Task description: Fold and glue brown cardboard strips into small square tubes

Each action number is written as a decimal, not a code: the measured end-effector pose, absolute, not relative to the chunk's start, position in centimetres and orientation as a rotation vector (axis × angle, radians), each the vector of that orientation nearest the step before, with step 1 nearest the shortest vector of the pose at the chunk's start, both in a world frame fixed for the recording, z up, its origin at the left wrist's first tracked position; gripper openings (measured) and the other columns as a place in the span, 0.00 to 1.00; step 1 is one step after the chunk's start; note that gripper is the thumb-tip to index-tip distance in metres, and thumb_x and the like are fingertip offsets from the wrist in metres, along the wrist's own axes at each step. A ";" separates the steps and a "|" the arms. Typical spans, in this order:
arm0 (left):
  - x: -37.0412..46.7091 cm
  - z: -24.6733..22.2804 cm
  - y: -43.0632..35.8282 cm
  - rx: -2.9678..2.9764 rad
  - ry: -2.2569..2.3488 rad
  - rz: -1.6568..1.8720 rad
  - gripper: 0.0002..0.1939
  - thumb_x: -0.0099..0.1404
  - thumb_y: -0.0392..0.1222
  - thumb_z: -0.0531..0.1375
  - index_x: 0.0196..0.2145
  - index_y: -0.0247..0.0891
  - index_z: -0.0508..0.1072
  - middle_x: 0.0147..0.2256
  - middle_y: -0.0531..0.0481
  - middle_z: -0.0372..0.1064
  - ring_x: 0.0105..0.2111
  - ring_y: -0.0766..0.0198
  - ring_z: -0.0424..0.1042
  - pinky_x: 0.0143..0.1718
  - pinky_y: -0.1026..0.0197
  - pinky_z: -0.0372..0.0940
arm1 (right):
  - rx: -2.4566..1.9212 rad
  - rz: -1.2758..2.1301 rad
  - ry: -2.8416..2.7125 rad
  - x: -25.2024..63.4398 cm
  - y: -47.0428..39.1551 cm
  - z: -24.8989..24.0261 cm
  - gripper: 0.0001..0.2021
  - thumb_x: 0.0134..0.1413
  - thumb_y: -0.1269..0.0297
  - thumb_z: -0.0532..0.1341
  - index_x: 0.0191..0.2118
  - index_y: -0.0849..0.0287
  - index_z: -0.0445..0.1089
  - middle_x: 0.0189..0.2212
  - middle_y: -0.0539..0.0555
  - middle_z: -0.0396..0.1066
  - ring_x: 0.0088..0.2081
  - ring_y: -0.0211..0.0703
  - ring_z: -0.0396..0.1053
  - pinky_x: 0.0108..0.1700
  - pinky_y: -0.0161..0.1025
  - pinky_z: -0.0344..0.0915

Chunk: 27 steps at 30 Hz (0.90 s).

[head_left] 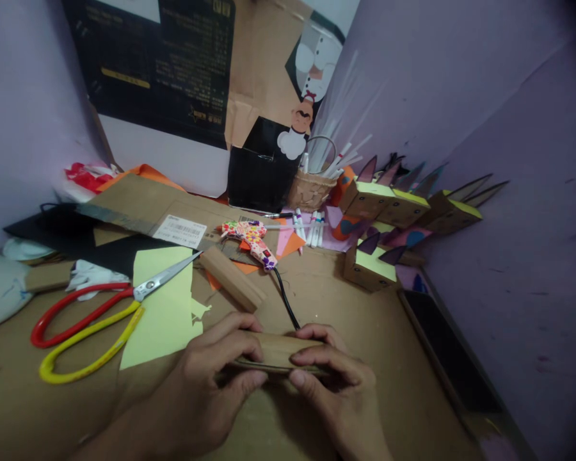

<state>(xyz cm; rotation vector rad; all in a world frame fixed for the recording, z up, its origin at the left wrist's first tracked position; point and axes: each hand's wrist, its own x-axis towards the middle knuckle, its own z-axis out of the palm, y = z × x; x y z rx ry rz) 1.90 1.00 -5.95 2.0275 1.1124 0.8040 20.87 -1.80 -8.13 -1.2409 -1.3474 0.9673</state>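
Observation:
A folded brown cardboard piece (pixel 279 352) is held level between both hands, low in the middle of the view. My left hand (pixel 216 378) grips its left end, thumb below and fingers over the top. On its right end, my right hand (pixel 343 384) holds in the same way. Just beyond lies another folded cardboard strip (pixel 233 280). A flower-patterned glue gun (pixel 249 240) rests behind that strip, its black cord running toward the hands. Scissors (pixel 139 294) with red and yellow handles lie on yellow-green paper (pixel 166 326) to the left.
Small cardboard boxes with pointed ears (pixel 372 266) stand at the right, near a dark phone-like slab (pixel 451 352). A woven basket (pixel 312 190) of white sticks and markers is at the back. Flat cardboard (pixel 139 208) lies back left; purple walls (pixel 518 256) flank the table.

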 end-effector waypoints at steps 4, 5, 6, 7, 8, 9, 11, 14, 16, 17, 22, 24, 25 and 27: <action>2.0 -5.9 0.9 1.954 1.159 0.817 0.05 0.56 0.32 0.55 0.26 0.40 0.66 0.40 0.50 0.67 0.41 0.64 0.69 0.37 0.69 0.62 | -1.270 0.968 -1.311 20.6 -2.0 -8.0 0.03 0.42 0.67 0.67 0.26 0.56 0.72 0.36 0.55 0.67 0.36 0.45 0.70 0.33 0.37 0.67; 2.0 -5.9 0.8 1.919 1.175 0.820 0.05 0.56 0.32 0.56 0.25 0.40 0.65 0.40 0.51 0.67 0.41 0.64 0.69 0.38 0.69 0.62 | -1.273 0.959 -1.309 20.5 -2.0 -7.9 0.03 0.42 0.66 0.66 0.26 0.56 0.71 0.35 0.54 0.67 0.36 0.45 0.70 0.34 0.37 0.66; 2.1 -6.0 0.8 1.875 1.192 0.823 0.06 0.55 0.31 0.57 0.25 0.40 0.64 0.40 0.51 0.67 0.42 0.64 0.69 0.38 0.69 0.62 | -1.275 0.944 -1.312 20.5 -2.0 -7.9 0.03 0.42 0.66 0.66 0.26 0.56 0.71 0.35 0.54 0.67 0.36 0.44 0.70 0.34 0.37 0.66; 2.1 -6.2 0.7 1.815 1.211 0.827 0.06 0.54 0.31 0.57 0.25 0.41 0.63 0.40 0.52 0.67 0.42 0.64 0.68 0.38 0.68 0.62 | -1.276 0.929 -1.318 20.4 -2.0 -7.8 0.04 0.43 0.67 0.66 0.26 0.56 0.70 0.35 0.54 0.67 0.36 0.44 0.70 0.35 0.36 0.65; 2.2 -6.4 0.6 1.741 1.223 0.831 0.08 0.53 0.31 0.58 0.26 0.41 0.61 0.40 0.52 0.67 0.43 0.63 0.68 0.37 0.68 0.63 | -1.273 0.912 -1.325 20.4 -2.0 -7.8 0.04 0.43 0.67 0.66 0.26 0.56 0.70 0.35 0.53 0.68 0.36 0.43 0.70 0.35 0.36 0.65; 2.2 -6.6 0.5 1.652 1.229 0.840 0.09 0.53 0.32 0.58 0.27 0.42 0.60 0.39 0.53 0.66 0.43 0.63 0.68 0.36 0.68 0.63 | -1.265 0.893 -1.328 20.4 -1.9 -7.7 0.05 0.43 0.67 0.66 0.27 0.55 0.69 0.34 0.53 0.68 0.36 0.43 0.69 0.35 0.36 0.65; 2.4 -6.8 0.3 1.467 1.208 0.850 0.11 0.53 0.32 0.58 0.29 0.43 0.58 0.39 0.53 0.66 0.41 0.63 0.68 0.34 0.68 0.64 | -1.238 0.865 -1.327 20.3 -1.9 -7.7 0.06 0.43 0.68 0.66 0.29 0.55 0.69 0.33 0.52 0.69 0.36 0.42 0.69 0.37 0.35 0.65; 2.7 -6.8 0.3 1.296 1.154 0.870 0.12 0.53 0.32 0.58 0.29 0.43 0.57 0.37 0.54 0.65 0.38 0.64 0.68 0.32 0.68 0.64 | -1.204 0.844 -1.317 20.3 -2.0 -7.6 0.07 0.43 0.69 0.66 0.31 0.54 0.69 0.32 0.51 0.69 0.36 0.41 0.68 0.37 0.34 0.65; 2.8 -6.7 0.3 1.266 1.139 0.886 0.11 0.53 0.32 0.58 0.28 0.43 0.57 0.36 0.54 0.65 0.37 0.64 0.67 0.33 0.68 0.64 | -1.202 0.838 -1.319 20.2 -2.0 -7.7 0.07 0.43 0.70 0.66 0.30 0.55 0.69 0.31 0.51 0.69 0.36 0.40 0.68 0.36 0.33 0.65; 2.8 -6.7 0.3 1.261 1.138 0.891 0.11 0.52 0.32 0.58 0.28 0.42 0.58 0.36 0.54 0.65 0.37 0.64 0.67 0.32 0.68 0.64 | -1.203 0.832 -1.319 20.2 -1.9 -7.7 0.07 0.43 0.70 0.66 0.30 0.55 0.69 0.31 0.50 0.69 0.36 0.40 0.68 0.36 0.33 0.65; 2.9 -6.5 0.4 1.231 1.141 0.912 0.09 0.52 0.32 0.58 0.26 0.41 0.59 0.34 0.53 0.66 0.34 0.64 0.68 0.31 0.68 0.64 | -1.220 0.812 -1.310 20.2 -1.9 -7.8 0.07 0.42 0.72 0.66 0.28 0.55 0.69 0.30 0.50 0.69 0.34 0.39 0.69 0.35 0.32 0.65; 3.0 -6.4 0.4 1.223 1.149 0.925 0.09 0.52 0.32 0.58 0.25 0.41 0.59 0.34 0.53 0.67 0.34 0.64 0.68 0.31 0.68 0.64 | -1.228 0.817 -1.294 20.2 -1.9 -7.9 0.07 0.42 0.72 0.66 0.28 0.55 0.69 0.30 0.50 0.69 0.34 0.39 0.70 0.35 0.32 0.66; 3.0 -6.4 0.4 1.221 1.151 0.928 0.09 0.52 0.32 0.58 0.25 0.41 0.59 0.34 0.53 0.67 0.34 0.64 0.68 0.32 0.67 0.64 | -1.230 0.822 -1.284 20.2 -1.9 -7.9 0.07 0.42 0.72 0.66 0.28 0.55 0.69 0.30 0.49 0.69 0.33 0.39 0.70 0.34 0.32 0.66; 3.2 -6.2 0.4 1.222 1.150 0.936 0.10 0.51 0.31 0.58 0.25 0.41 0.58 0.34 0.53 0.67 0.34 0.64 0.68 0.33 0.67 0.64 | -1.231 0.825 -1.266 20.3 -2.0 -7.9 0.07 0.41 0.73 0.66 0.27 0.54 0.69 0.30 0.49 0.69 0.33 0.39 0.70 0.34 0.32 0.66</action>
